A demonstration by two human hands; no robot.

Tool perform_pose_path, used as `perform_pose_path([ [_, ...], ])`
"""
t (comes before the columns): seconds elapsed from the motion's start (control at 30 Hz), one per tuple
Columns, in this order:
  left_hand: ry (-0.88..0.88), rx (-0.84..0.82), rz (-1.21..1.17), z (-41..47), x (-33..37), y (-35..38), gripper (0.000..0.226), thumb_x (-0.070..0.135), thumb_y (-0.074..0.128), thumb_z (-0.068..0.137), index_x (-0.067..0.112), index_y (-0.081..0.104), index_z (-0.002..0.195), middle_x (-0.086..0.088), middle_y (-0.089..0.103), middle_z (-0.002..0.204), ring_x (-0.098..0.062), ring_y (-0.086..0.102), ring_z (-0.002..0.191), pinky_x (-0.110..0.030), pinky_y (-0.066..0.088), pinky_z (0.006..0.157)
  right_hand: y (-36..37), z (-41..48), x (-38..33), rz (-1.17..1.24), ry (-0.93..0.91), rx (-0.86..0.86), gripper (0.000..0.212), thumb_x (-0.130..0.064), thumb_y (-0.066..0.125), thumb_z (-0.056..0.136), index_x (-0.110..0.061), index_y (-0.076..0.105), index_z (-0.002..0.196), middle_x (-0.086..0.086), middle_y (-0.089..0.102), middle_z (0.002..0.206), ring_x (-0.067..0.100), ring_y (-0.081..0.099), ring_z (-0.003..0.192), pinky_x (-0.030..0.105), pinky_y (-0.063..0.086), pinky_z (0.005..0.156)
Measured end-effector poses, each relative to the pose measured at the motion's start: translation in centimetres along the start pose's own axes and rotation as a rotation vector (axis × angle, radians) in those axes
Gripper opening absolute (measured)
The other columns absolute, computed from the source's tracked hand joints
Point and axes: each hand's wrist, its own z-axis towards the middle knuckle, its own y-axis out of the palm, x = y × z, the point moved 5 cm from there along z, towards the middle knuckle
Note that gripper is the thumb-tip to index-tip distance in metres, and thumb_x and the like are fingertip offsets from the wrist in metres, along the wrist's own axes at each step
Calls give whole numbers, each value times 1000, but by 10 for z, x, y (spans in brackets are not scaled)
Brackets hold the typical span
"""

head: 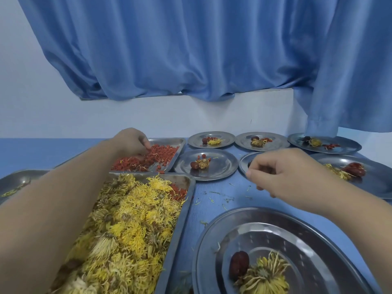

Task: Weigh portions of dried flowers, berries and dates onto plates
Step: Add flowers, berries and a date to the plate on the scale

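Progress about midway: round steel plates (222, 164) upper centre already carry date, flower, berries. Near steel plate (207, 251), lower right, has dark red date (239, 264) and dried yellow flower (265, 274), no berries. Left hand (131, 143) fingers curled, pinching red dried berries (163, 153) in rectangular steel tray (169, 140), centre left. Right hand (282, 179) fingers loosely curled above blue desk (199, 200); whether holding anything, cannot tell.

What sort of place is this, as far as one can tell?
Probably a small food-preparation or herbal-tea packing room, though a home is possible. Metal trays hold bulk dried yellow flowers and red berries, and many steel plates on the blue table carry similar small portions.
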Motion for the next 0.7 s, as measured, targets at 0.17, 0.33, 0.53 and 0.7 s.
perform_pose_path([
  [0.17, 89, -71, -234, -29, 28, -5, 9, -4, 69, 84, 4, 71, 87, -16, 73, 86, -20, 73, 72, -25, 60, 69, -11, -3, -11, -15, -26, 35, 30, -35, 58, 88, -24, 59, 60, -7, 62, 60, 8, 58, 58, 26, 48, 58],
  [0.33, 211, -212, -463, -82, 74, 5, 11, -2, 70, 84, 9, 71, 87, -7, 73, 81, -24, 73, 77, -23, 59, 70, -24, -10, -23, -3, -15, 103, 26, -33, 59, 86, -23, 62, 62, -19, 61, 57, 0, 53, 52, 15, 37, 45],
  [0.53, 310, -404, -581, -150, 139, 32, 15, -6, 67, 85, 9, 69, 85, -5, 73, 77, -19, 72, 71, -20, 57, 66, -54, -42, -37, 91, -21, 250, 26, -32, 60, 84, -19, 65, 63, -7, 66, 63, 7, 59, 56, 15, 40, 43],
  [0.7, 384, -508, -524, -191, 181, 59, 13, -7, 63, 88, 7, 66, 87, 2, 72, 69, -11, 71, 64, -13, 52, 55, -54, -87, -19, 30, 44, 177, 26, -32, 58, 84, -18, 64, 63, -1, 67, 63, 12, 62, 57, 27, 49, 55],
])
